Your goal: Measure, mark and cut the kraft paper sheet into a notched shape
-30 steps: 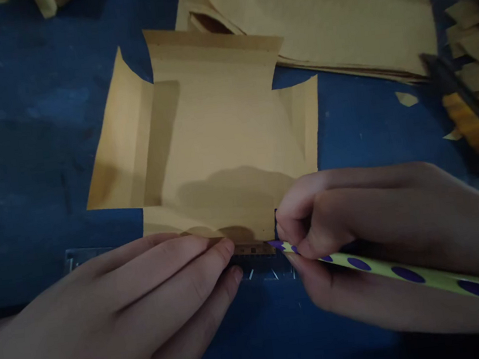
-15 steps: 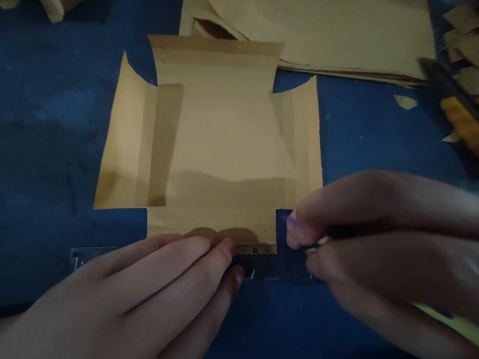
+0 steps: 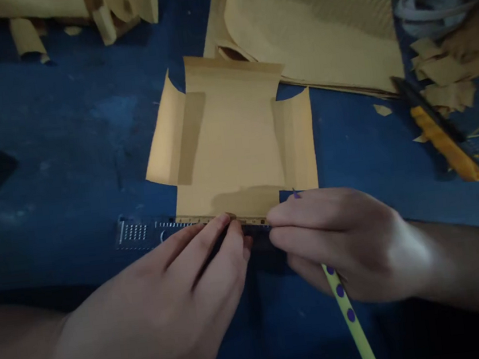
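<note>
A cut piece of brown paper (image 3: 239, 139) lies with its side and far flaps curling up. Across its near edge runs a clear ruler (image 3: 133, 233), its middle covered by fingers. My left hand (image 3: 170, 291) is closed, with bunched fingertips gripping the ruler at the paper's near edge. A yellow-green pencil with purple dots (image 3: 347, 305) is tucked in my closed right hand (image 3: 336, 237); its dark tip pokes out above the index finger. Thumb and forefinger of that hand also touch the ruler's right part, by the paper's near right corner.
Folded brown paper sheets (image 3: 323, 43) lie behind the cut piece. To the right is an orange and black utility knife (image 3: 446, 138), with paper scraps (image 3: 444, 75) and a white roll (image 3: 436, 10) beyond. Cut brown pieces (image 3: 112, 9) sit at the far left on the blue table (image 3: 65, 136).
My right hand has moved left to the ruler and the paper's corner, and more of the pencil shows. The left hand stays at the ruler. The view has shifted, showing more of the table.
</note>
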Tool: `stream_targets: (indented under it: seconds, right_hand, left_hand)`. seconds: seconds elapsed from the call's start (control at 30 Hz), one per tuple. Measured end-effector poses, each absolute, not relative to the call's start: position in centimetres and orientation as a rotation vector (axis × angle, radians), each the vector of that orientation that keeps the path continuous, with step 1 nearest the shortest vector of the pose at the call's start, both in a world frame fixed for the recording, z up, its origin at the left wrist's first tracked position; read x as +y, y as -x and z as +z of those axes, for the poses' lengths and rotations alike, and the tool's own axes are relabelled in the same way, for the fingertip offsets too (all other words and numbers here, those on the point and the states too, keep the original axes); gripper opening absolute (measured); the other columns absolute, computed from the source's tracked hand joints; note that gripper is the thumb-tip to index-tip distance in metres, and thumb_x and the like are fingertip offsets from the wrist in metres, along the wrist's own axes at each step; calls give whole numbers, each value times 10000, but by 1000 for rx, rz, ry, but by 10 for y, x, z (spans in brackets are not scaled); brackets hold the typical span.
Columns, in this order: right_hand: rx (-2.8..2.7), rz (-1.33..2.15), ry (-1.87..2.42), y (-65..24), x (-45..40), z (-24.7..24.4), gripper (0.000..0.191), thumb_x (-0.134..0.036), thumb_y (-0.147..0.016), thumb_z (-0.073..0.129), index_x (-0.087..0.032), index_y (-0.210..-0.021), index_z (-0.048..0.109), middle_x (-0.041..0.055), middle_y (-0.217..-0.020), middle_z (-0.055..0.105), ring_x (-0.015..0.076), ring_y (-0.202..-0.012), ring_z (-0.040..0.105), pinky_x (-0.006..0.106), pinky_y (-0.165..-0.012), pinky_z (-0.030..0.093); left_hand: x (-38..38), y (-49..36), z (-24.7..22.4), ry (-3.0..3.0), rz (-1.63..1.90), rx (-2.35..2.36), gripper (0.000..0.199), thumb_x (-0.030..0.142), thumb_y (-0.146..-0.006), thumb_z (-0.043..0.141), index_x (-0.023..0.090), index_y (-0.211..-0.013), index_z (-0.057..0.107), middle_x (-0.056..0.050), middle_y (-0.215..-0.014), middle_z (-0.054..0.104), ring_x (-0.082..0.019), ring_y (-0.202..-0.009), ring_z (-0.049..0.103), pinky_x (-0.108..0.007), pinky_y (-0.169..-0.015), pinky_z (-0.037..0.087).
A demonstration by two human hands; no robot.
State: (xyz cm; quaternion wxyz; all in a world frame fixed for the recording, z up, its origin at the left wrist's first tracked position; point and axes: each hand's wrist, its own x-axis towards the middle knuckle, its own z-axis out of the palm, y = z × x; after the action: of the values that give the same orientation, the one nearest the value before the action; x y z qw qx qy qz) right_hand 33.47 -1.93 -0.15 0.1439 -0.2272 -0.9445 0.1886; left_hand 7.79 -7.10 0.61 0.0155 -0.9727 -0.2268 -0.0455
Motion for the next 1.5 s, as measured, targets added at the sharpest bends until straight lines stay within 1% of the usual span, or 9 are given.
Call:
stream_targets:
  seconds: [0.13,0.3,0.47,0.6,0.8,1.0,1.17,1.33,1.5]
  right_hand:
    - [-2745,474,592,-326,-15,-3,210,-66,-901,454,-149,-971,634,77,-854,664,185,-715,599,328,-569,458]
    - [-2740,454,529,-327,-16,-4,254,-61,-889,502,-121,-1106,618,86,-902,662,186,-756,594,309,-594,435]
    - [-2731,539,539,-330,-16,-7,286,-59,-887,503,-115,-1147,609,55,-833,632,155,-673,550,284,-542,384]
    - [-2686,626,626,-325,-12,-4,283,-55,-864,522,-148,-1101,646,78,-903,683,165,-720,634,279,-563,445]
    - [-2629,783,933,-287,-8,39,200,-45,-825,544,-179,-848,691,15,-744,658,136,-639,620,270,-565,455]
    - [-2057,1152,1072,-245,1,39,281,-4,-836,506,-234,-843,668,-45,-773,649,90,-646,585,218,-563,461]
    - [-2158,1089,933,-245,8,14,208,-37,-864,502,-183,-855,650,6,-810,645,111,-698,596,244,-609,482]
    - [-2283,1114,785,-255,12,13,146,-60,-885,518,-134,-892,643,30,-802,627,116,-711,599,257,-634,492]
    - [-2287,1175,771,-259,15,15,130,-96,-897,523,-128,-896,649,40,-788,622,122,-692,604,257,-600,488]
  left_hand:
    - [-84,-78,7,3035,-98,-863,533,224,-990,281,45,-1483,373,-219,-1492,449,-369,-1364,469,-486,-1036,521]
    - [-91,-57,8,2992,62,-1009,647,487,-983,418,139,-1522,331,-192,-1594,297,-353,-1454,332,-547,-1100,436]
    - [-91,-30,6,2909,62,-1196,674,612,-960,421,281,-1536,307,-229,-1551,350,-386,-1459,323,-607,-1078,415]
    - [-89,-23,3,2935,-25,-1196,646,612,-977,380,284,-1530,323,-228,-1551,356,-370,-1457,338,-563,-1096,422]
    - [-86,-22,3,2975,-110,-1183,670,621,-939,467,254,-1495,403,-248,-1519,401,-379,-1432,379,-537,-1088,440]
    - [-84,-20,5,2984,-147,-1192,662,617,-923,499,266,-1480,426,-244,-1512,415,-372,-1412,415,-516,-1075,452]
    - [-86,-19,1,2961,-192,-1195,635,593,-946,475,251,-1480,427,-231,-1500,436,-348,-1419,411,-492,-1108,398]
    - [-88,-18,-4,2954,-195,-1169,669,614,-959,440,222,-1499,396,-214,-1518,417,-340,-1450,357,-481,-1182,245]
    - [-86,-17,-4,2973,-143,-1182,675,623,-952,456,239,-1504,384,-208,-1504,435,-336,-1440,370,-468,-1166,259]
